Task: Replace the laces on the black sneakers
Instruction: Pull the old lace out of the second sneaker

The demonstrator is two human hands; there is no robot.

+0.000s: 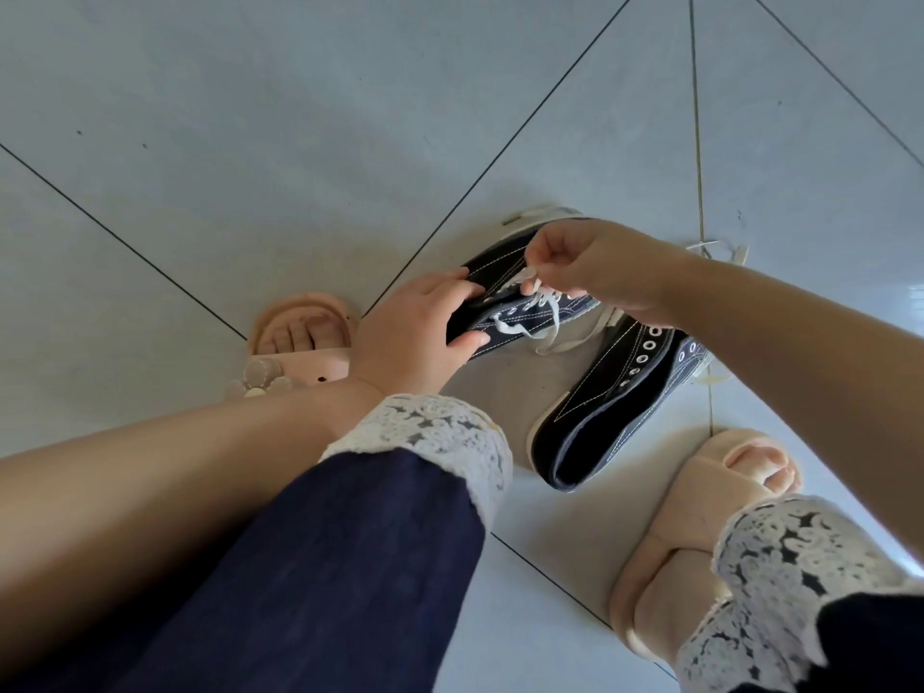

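The right hand (595, 267) covers the toe of the far black canvas sneaker with white stitching (495, 275). The right forearm hides the toe of the 2nd black canvas sneaker (615, 392) and most of a loose white lace on the floor (720, 247) at the far right. The flat white lace (542, 317) runs through the far sneaker's eyelets, but how many rows it crosses is hard to make out.

That sneaker lies left of the unlaced 2nd one on the pale grey tiled floor (250, 142). The left hand (415, 332) grips its heel end, fingers curled over the far side and thumb on the near side. The right thumb and forefinger pinch the lace just above the eyelets, and 1 end trails onto the floor.
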